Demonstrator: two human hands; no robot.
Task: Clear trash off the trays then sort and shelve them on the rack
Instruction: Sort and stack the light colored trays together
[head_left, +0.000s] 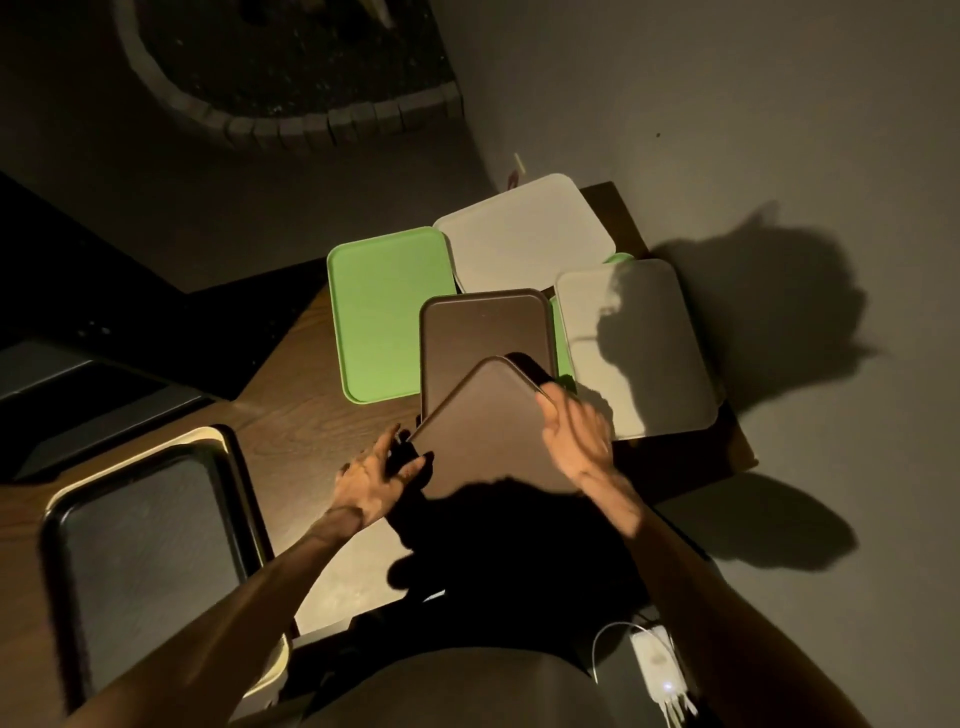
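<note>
Both hands grip a tilted brown tray (488, 431) over the table's near edge.

Left hand (376, 480) pinches its left corner, right hand (576, 436) clasps its right edge; second brown tray (483, 325) beneath, green tray (387, 312) and grey trays (524, 234) crowd the far edge, black tray (145, 540) at left.

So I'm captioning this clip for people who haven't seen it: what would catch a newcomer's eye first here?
Probably the bright green plastic tray glowing at the middle of the dark wooden table, with two pale grey trays to its right. Next, the brown rectangular tray held tilted at centre between the left hand and right hand. A black tray stacked on a cream one sits at the lower left.
</note>
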